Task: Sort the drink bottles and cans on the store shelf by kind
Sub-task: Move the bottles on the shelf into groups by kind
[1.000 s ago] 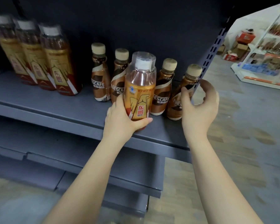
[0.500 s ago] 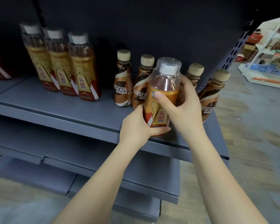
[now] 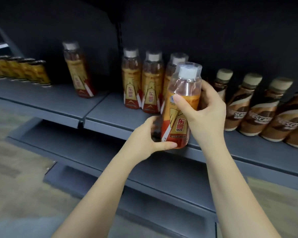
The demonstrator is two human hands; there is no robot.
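Upright at the shelf's [image 3: 110,121] front edge, an orange bottle [image 3: 179,107] is gripped by both hands: left hand [image 3: 144,140] at its base, right hand [image 3: 205,114] around its shoulder.

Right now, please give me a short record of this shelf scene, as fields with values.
held item: orange energy drink bottle, upright
right hand: grips bottle's upper half
left hand: holds bottle's base
same kind on shelf: three bottles just behind, one apart to the left
right side: brown coffee bottles in a row
far left: yellow cans
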